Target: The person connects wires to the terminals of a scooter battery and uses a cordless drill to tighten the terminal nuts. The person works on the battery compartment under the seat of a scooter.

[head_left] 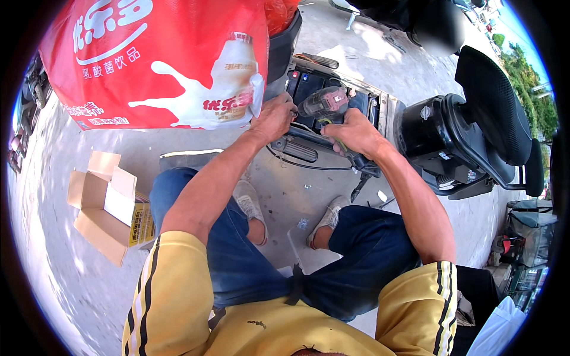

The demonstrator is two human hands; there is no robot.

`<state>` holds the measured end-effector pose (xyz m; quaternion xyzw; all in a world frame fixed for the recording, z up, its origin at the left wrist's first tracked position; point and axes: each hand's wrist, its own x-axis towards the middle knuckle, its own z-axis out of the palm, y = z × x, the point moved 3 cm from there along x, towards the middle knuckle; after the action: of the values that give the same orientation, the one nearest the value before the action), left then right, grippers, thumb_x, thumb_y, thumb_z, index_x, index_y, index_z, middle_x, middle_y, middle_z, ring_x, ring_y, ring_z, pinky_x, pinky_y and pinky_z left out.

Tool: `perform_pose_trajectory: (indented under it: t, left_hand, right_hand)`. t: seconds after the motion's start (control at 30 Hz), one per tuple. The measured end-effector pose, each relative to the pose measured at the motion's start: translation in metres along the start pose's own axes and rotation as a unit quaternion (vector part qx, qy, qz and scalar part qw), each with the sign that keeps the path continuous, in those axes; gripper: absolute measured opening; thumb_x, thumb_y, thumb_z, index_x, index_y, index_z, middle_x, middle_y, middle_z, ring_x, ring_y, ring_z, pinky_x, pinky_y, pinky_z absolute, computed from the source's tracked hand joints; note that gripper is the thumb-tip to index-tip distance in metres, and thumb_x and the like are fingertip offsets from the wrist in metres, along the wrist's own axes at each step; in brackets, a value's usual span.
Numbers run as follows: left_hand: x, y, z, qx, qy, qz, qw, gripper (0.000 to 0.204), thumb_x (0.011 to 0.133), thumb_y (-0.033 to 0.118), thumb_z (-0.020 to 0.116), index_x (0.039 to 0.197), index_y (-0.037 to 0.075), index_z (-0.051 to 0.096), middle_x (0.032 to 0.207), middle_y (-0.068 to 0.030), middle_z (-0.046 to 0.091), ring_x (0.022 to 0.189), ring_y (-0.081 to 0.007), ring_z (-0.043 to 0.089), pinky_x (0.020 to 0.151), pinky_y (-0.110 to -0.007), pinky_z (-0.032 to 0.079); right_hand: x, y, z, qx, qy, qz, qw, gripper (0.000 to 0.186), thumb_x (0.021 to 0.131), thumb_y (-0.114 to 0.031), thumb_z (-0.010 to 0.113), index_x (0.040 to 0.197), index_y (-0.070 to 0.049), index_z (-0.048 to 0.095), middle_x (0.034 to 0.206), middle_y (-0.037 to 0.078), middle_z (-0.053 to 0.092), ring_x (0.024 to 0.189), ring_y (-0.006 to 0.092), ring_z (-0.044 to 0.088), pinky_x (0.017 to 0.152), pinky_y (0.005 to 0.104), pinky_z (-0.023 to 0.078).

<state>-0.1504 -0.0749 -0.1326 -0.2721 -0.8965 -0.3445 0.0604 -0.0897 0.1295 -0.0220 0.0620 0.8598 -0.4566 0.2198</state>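
Observation:
My right hand [358,135] is closed around the handle of a cordless drill [323,102], whose front end points left over the opened floor compartment of an electric scooter. My left hand [275,118] is closed with fingertips pinched together just by the drill's front end; what they hold is too small to make out. Inside the compartment lie dark battery blocks [306,86] with red and blue spots on top. The compartment's pale frame [389,113] runs along its right side. A folding foot peg [297,149] sits at the near edge, with a thin black cable below it.
A large red plastic bag [154,65] stands close at the upper left, beside my left forearm. On the ground at left is an open cardboard box [107,207]. The scooter's black seat [496,101] rises at right. Bits of litter lie between my shoes.

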Motion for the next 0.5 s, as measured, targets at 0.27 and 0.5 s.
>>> perform_pose_trajectory:
  t: [0.27, 0.5]
  left_hand:
    - [-0.001, -0.006, 0.004, 0.017, 0.01, 0.002, 1.0, 0.014, 0.092, 0.014, 0.07, 0.102, 0.005, 0.073, 0.113, -0.01, 0.064, 0.106, -0.0361, 0.067, 0.092, -0.049, 0.052]
    - [0.002, -0.003, 0.004, 0.042, -0.003, -0.004, 0.999, 0.014, 0.094, 0.017, 0.069, 0.098, 0.003, 0.07, 0.114, -0.0144, 0.062, 0.104, -0.0375, 0.067, 0.092, -0.051, 0.052]
  right_hand:
    - [0.007, -0.014, -0.001, -0.051, -0.027, -0.018, 0.998, 0.029, 0.082, -0.018, 0.072, 0.071, 0.008, 0.069, 0.063, 0.013, 0.068, 0.06, 0.0187, 0.068, 0.06, 0.036, 0.054]
    - [0.019, -0.05, -0.005, -0.21, -0.061, -0.016, 0.976, 0.03, 0.079, -0.022, 0.07, 0.069, 0.007, 0.073, 0.06, 0.015, 0.07, 0.062, 0.0232, 0.07, 0.065, 0.037, 0.054]
